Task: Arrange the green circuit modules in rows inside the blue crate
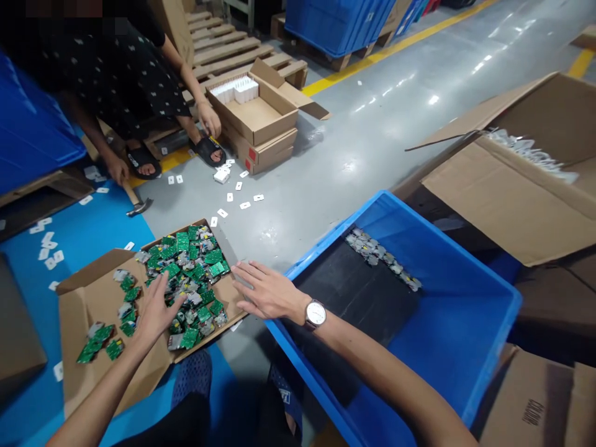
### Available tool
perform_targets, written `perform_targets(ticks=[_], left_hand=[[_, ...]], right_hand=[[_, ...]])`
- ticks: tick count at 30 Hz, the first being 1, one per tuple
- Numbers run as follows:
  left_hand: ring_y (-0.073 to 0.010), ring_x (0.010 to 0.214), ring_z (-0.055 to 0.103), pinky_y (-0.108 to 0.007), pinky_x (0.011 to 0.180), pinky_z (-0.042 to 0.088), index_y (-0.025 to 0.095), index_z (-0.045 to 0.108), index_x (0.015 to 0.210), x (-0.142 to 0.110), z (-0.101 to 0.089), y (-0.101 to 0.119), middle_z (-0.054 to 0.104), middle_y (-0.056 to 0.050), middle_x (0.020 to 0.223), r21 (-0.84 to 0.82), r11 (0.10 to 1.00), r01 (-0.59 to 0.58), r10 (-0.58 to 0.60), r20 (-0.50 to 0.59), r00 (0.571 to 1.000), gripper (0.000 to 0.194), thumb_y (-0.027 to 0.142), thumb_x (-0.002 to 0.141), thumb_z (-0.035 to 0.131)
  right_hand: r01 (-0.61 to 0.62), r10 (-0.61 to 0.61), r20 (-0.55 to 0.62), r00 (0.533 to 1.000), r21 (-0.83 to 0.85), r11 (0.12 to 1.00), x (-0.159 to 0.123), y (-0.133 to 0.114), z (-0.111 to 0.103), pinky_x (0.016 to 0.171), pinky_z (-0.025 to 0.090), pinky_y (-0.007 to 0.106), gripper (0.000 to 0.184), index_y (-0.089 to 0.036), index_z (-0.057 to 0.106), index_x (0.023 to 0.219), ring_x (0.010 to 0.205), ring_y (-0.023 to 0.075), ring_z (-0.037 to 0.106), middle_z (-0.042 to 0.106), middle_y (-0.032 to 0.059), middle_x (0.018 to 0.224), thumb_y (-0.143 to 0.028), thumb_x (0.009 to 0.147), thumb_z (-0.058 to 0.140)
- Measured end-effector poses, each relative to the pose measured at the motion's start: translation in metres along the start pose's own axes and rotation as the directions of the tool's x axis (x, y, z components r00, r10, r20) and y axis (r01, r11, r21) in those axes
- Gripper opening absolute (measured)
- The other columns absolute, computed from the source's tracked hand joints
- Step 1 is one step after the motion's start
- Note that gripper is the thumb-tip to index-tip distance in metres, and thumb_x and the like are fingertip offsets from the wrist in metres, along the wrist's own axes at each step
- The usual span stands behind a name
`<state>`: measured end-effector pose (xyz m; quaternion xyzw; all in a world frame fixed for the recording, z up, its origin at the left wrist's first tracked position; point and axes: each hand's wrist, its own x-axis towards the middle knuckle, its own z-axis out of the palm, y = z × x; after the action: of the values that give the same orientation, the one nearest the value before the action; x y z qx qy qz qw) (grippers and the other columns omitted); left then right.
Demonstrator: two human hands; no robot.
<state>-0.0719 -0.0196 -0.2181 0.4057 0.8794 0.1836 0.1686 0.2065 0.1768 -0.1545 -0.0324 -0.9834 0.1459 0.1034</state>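
Green circuit boards point(216, 269) with grey parts lie heaped in an opened cardboard box point(226, 297) on the floor before me. Several more boards point(95, 341) rest on the box's unfolded flap at the left. My left hand point(156, 310) is over the near left side of the heap, its fingers spread and nothing visibly held. At the box's right side, my right hand point(267, 292) is stretched out flat with fingers apart. Whether either hand touches a board or the box, I cannot tell. A watch point(315, 313) is on my right wrist.
A blue bin point(465, 292) stands at my right, a row of grey pieces point(382, 256) on its dark panel. Ahead, a seated person's hand holds a hammer point(136, 202) near scattered white pieces point(244, 205). Beyond are a carton point(274, 121) and pallet point(223, 46).
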Motion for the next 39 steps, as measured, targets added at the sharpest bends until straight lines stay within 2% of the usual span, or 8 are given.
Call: perform_targets(ticks=[2, 6, 13, 18, 23, 26, 32, 39], left_hand=[[-0.0462, 0.150, 0.024, -0.065, 0.119, 0.022, 0.010, 0.028, 0.158, 0.004, 0.010, -0.016, 0.030, -0.023, 0.163, 0.161, 0.986, 0.045, -0.048, 0.013, 0.999, 0.096, 0.069, 0.085, 0.050], [-0.0468, 0.152, 0.016, -0.062, 0.117, 0.027, 0.006, 0.014, 0.161, 0.000, 0.027, -0.035, 0.028, -0.024, 0.163, 0.256, 0.966, 0.014, -0.034, 0.075, 0.997, 0.099, 0.066, 0.089, 0.045], [-0.0442, 0.127, 0.052, -0.058, 0.103, 0.042, 0.012, 0.039, 0.151, -0.019, 0.040, -0.049, 0.058, -0.024, 0.135, 0.338, 0.939, -0.062, 0.009, 0.155, 0.988, 0.076, 0.059, 0.092, 0.041], [-0.0410, 0.120, 0.056, -0.051, 0.101, 0.046, 0.013, 0.052, 0.132, -0.018, 0.039, -0.054, 0.061, -0.020, 0.123, 0.185, 0.981, -0.060, 0.044, 0.092, 0.995, 0.069, 0.063, 0.085, 0.053], [-0.0368, 0.113, 0.056, -0.050, 0.102, 0.043, 0.020, 0.058, 0.117, -0.022, 0.034, -0.038, 0.061, -0.012, 0.112, -0.124, 0.992, -0.009, 0.015, 0.044, 0.999, 0.056, 0.055, 0.076, 0.071], [-0.0367, 0.119, 0.050, -0.049, 0.106, 0.038, 0.023, 0.060, 0.121, -0.021, 0.039, -0.028, 0.060, -0.009, 0.112, -0.211, 0.977, 0.001, -0.002, -0.004, 1.000, 0.059, 0.047, 0.072, 0.080], [-0.0332, 0.113, 0.046, -0.048, 0.100, 0.041, 0.026, 0.061, 0.129, -0.020, 0.045, -0.023, 0.054, -0.010, 0.112, 0.232, 0.969, -0.089, 0.052, 0.162, 0.985, 0.046, 0.037, 0.085, 0.068], [-0.0355, 0.119, 0.040, -0.049, 0.097, 0.043, 0.029, 0.057, 0.135, -0.011, 0.050, -0.022, 0.047, -0.013, 0.124, 0.286, 0.949, -0.132, 0.078, 0.193, 0.978, 0.053, 0.039, 0.085, 0.069]], right_hand=[[0.002, -0.002, 0.000, 1.000, -0.001, 1.000, 0.000, 0.000, 0.000, 0.121, 0.033, 0.049, 0.052, -0.012, 0.058, 0.132, 0.147, 0.0274, 0.038, 0.048, 0.0187, 0.153, -0.051, 0.103, 0.041], [-0.002, 0.002, -0.001, 1.000, -0.007, 1.000, 0.000, 0.001, -0.001, 0.121, 0.033, 0.047, 0.052, -0.010, 0.060, 0.129, 0.145, 0.0270, 0.041, 0.051, 0.0191, 0.150, -0.051, 0.103, 0.039], [-0.010, 0.010, 0.021, 1.000, -0.019, 1.000, 0.000, 0.001, -0.003, 0.119, 0.034, 0.046, 0.050, -0.012, 0.063, 0.126, 0.142, 0.0257, 0.044, 0.054, 0.0174, 0.148, -0.050, 0.103, 0.039], [-0.011, 0.011, -0.008, 1.000, 0.011, 1.000, 0.000, 0.000, -0.002, 0.117, 0.037, 0.046, 0.048, -0.012, 0.064, 0.125, 0.141, 0.0261, 0.045, 0.056, 0.0184, 0.146, -0.048, 0.103, 0.042], [-0.020, 0.025, -0.096, 0.995, 0.052, 0.998, 0.002, -0.002, 0.001, 0.111, 0.044, 0.048, 0.042, -0.012, 0.066, 0.122, 0.135, 0.0293, 0.051, 0.063, 0.0192, 0.136, -0.043, 0.101, 0.048], [-0.013, 0.018, -0.113, 0.993, 0.039, 0.999, 0.004, -0.002, 0.002, 0.106, 0.048, 0.048, 0.040, -0.012, 0.067, 0.121, 0.131, 0.0301, 0.054, 0.064, 0.0184, 0.133, -0.041, 0.100, 0.048], [-0.017, 0.022, -0.125, 0.992, 0.042, 0.999, 0.006, -0.004, 0.000, 0.101, 0.050, 0.048, 0.038, -0.014, 0.067, 0.120, 0.126, 0.0302, 0.057, 0.066, 0.0180, 0.130, -0.040, 0.100, 0.049], [-0.042, 0.049, -0.122, 0.991, 0.058, 0.997, 0.005, -0.003, 0.003, 0.102, 0.048, 0.046, 0.037, -0.016, 0.066, 0.124, 0.124, 0.0286, 0.058, 0.068, 0.0149, 0.127, -0.039, 0.100, 0.049]])
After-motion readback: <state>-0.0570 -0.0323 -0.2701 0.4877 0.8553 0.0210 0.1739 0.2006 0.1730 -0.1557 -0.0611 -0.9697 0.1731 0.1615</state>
